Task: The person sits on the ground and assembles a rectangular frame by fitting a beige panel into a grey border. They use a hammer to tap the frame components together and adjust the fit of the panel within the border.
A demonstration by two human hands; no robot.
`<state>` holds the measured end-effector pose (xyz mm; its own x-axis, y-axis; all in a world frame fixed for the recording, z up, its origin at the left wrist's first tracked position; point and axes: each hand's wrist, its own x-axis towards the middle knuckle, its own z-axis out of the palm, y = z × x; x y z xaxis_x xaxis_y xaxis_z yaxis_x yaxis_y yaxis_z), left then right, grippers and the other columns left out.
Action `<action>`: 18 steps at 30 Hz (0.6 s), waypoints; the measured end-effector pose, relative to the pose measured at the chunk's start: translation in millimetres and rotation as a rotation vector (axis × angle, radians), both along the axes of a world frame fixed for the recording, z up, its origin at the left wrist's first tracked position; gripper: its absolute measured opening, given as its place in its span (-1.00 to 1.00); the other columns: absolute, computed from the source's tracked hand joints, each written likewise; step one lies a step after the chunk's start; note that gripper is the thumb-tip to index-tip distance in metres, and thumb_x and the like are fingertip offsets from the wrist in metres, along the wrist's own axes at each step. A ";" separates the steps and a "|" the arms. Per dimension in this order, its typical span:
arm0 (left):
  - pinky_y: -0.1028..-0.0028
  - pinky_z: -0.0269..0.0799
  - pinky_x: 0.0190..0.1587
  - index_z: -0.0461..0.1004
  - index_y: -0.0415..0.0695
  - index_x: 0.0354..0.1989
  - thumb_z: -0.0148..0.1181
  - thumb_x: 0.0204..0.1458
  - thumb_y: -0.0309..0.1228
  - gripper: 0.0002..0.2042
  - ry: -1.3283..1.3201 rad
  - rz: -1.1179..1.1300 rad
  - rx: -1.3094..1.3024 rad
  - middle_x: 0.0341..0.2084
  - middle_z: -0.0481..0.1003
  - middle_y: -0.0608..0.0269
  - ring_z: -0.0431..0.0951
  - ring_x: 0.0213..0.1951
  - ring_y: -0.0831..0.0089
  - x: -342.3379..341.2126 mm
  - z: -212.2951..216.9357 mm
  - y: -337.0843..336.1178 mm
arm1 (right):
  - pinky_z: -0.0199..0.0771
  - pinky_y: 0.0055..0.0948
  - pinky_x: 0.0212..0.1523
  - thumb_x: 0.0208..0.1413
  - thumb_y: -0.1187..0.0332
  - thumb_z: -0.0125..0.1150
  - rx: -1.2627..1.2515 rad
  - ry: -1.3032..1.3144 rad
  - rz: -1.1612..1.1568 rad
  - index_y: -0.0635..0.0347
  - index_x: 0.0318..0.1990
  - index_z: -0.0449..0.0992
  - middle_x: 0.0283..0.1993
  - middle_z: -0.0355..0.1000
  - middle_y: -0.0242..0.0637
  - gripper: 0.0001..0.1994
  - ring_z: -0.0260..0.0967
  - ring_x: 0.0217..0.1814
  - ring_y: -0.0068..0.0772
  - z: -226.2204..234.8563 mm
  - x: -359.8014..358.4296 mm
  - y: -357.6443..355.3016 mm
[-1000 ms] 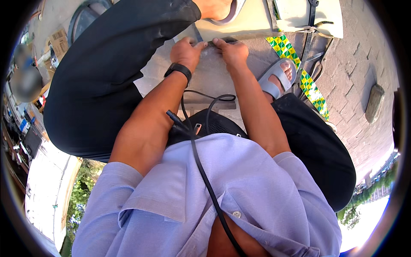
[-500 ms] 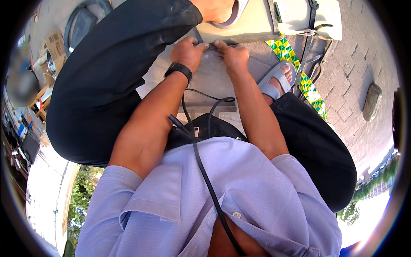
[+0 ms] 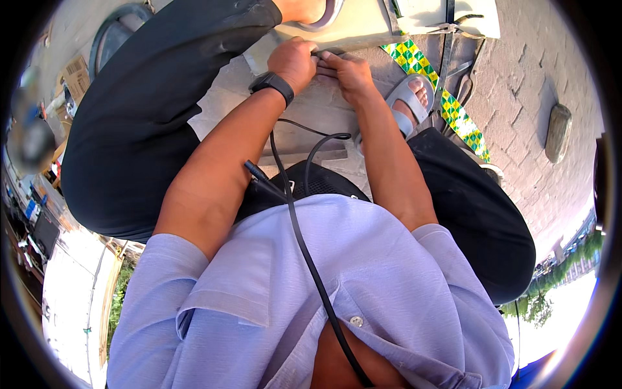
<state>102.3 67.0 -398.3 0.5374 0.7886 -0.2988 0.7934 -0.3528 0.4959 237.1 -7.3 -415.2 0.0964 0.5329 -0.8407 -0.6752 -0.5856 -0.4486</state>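
Observation:
My left hand (image 3: 295, 61), with a black watch (image 3: 272, 83) on its wrist, and my right hand (image 3: 350, 72) meet at the top of the picture. Their fingertips pinch a small dark part (image 3: 326, 54) at the edge of a pale slab (image 3: 350, 29). The fingers cover most of this part, so I cannot tell what it is. Both forearms reach forward between my knees, which are in black trousers (image 3: 136, 123). Under the hands lies a grey stone surface (image 3: 311, 117).
My foot in a grey sandal (image 3: 407, 97) rests right of the hands, beside a green and yellow checked strip (image 3: 453, 110). Brick paving (image 3: 518, 84) with a loose stone (image 3: 558, 133) lies to the right. A black cable (image 3: 304, 240) and black pouch (image 3: 324, 185) hang at my chest.
Both hands stay pinched together at the same spot. The view has shifted slightly, so they sit a little higher in the picture.

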 end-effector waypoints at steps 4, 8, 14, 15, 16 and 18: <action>0.18 0.48 -0.19 0.62 -0.11 -0.29 0.31 -0.05 -0.33 -0.82 0.023 0.000 -0.130 -0.36 0.57 0.09 0.57 -0.25 0.06 -0.1 -6.2 11.0 | 0.63 -0.43 -0.30 0.12 0.41 0.33 -0.002 0.011 -0.012 0.53 -0.16 0.51 -0.24 0.57 -0.06 -0.72 0.59 -0.26 -0.27 -8.0 -0.5 -2.6; 0.17 0.46 -0.26 0.59 -0.12 -0.38 0.33 -0.06 -0.29 -0.82 0.019 0.056 -0.063 -0.41 0.57 0.10 0.57 -0.30 0.07 -3.2 -1.8 10.8 | 0.58 -0.46 -0.43 0.03 0.37 0.43 -0.044 -0.086 0.041 0.51 -0.25 0.55 -0.31 0.57 -0.11 -0.70 0.58 -0.37 -0.30 -9.4 -0.1 1.6; 0.21 0.45 -0.29 0.53 -0.11 -0.49 0.44 -0.18 -0.24 -0.75 0.122 0.071 0.115 -0.43 0.55 0.15 0.55 -0.33 0.12 -7.5 2.7 14.6 | 0.51 -0.49 -0.54 -0.06 0.35 0.51 -0.118 -0.281 0.103 0.48 -0.44 0.58 -0.45 0.56 -0.15 -0.70 0.52 -0.51 -0.41 -7.6 -8.8 10.5; 0.21 0.45 -0.29 0.52 -0.11 -0.50 0.46 -0.20 -0.23 -0.73 0.117 0.076 0.111 -0.43 0.54 0.16 0.55 -0.33 0.12 -9.2 3.6 14.6 | 0.50 -0.50 -0.54 -0.06 0.35 0.51 -0.127 -0.318 0.117 0.48 -0.46 0.58 -0.46 0.56 -0.16 -0.70 0.51 -0.52 -0.43 -8.8 -10.3 10.9; 0.22 0.45 -0.29 0.51 -0.11 -0.51 0.48 -0.22 -0.22 -0.72 0.108 0.082 0.106 -0.44 0.53 0.17 0.54 -0.33 0.13 -10.5 3.5 15.3 | 0.54 -0.48 -0.51 -0.04 0.35 0.50 -0.117 -0.284 0.118 0.49 -0.40 0.56 -0.42 0.56 -0.13 -0.70 0.53 -0.48 -0.39 -8.9 -9.9 11.0; 0.22 0.44 -0.29 0.51 -0.12 -0.50 0.48 -0.22 -0.22 -0.71 0.072 0.055 0.068 -0.43 0.53 0.17 0.54 -0.33 0.14 -13.0 2.2 19.7 | 0.63 -0.44 -0.45 0.01 0.37 0.47 -0.097 -0.217 0.120 0.53 -0.27 0.52 -0.32 0.56 -0.09 -0.67 0.57 -0.40 -0.32 -8.9 -8.5 10.8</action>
<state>89.3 86.8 -396.1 0.4719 0.8361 -0.2799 0.8453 -0.3388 0.4131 228.7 3.5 -424.1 0.2203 0.4697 -0.8549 -0.4923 -0.7031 -0.5132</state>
